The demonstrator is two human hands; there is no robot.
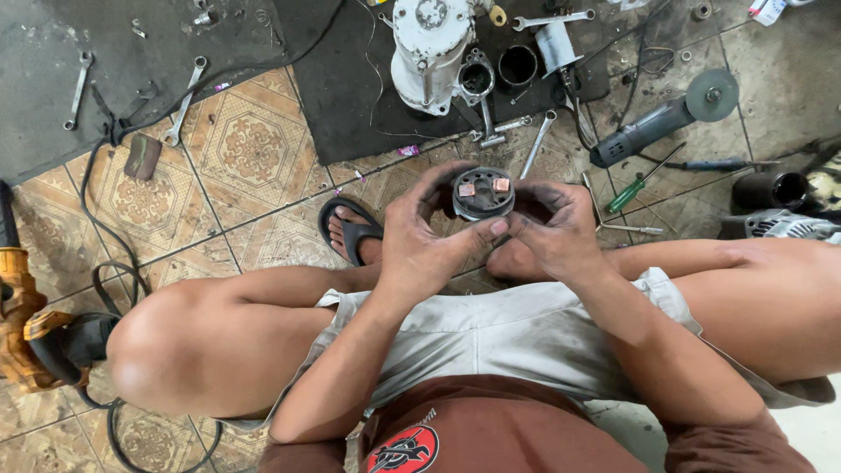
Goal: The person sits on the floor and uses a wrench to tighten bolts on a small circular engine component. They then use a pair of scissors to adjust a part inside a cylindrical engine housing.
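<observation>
Two bare hands meet over the person's lap, and between them sits a round dark metal part (483, 194). At the far left an orange and black power tool (26, 337) lies on the tiled floor (245, 149), its black cable (109, 280) looping past the left knee. Further up, several spanners (184, 101) rest on the tiles and on a grey mat (53, 52), beside a small brown block (142, 156).

Moving right, the left hand (420, 241) wraps the round part from its left and underside; the thumb lies along the lower front edge and the fingers curl over the top left rim. That grip is closed on the part. The right hand (552, 228) closes on it from the right, fingertips pressed to the right rim and lower edge, thumb tip touching the left thumb. The part is held above a sandalled foot (350, 229), well clear of the floor. Its flat round face is turned up towards the camera, tilted slightly away, with two small copper-coloured pieces set side by side across the face. Being a short disc, it has no clear long axis; its centre line runs roughly towards the viewer.

Beyond the hands, a white motor housing (429, 52) lies on a black mat (350, 96). Further right lie a green-handled screwdriver (639, 184), a grey angle grinder (657, 123), and a dark cylinder (771, 188) near the right knee.
</observation>
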